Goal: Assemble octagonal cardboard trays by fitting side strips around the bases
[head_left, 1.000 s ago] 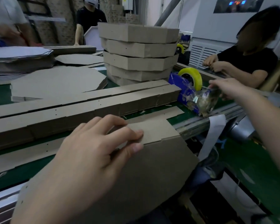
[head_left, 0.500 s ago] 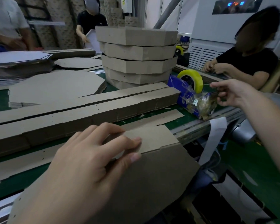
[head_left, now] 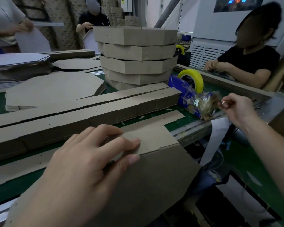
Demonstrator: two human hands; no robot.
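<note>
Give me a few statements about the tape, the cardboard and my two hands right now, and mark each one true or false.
1. The tape roll is yellow. True.
2. The right hand lies flat on the stack of finished trays. False: its curled fingers pinch what looks like a tape end beside the blue dispenser.
3. The left hand holds a side strip against the base at the near table edge. True.
4. The finished trays stand to the right of the dispenser. False: the stack stands behind it and to its left.
</note>
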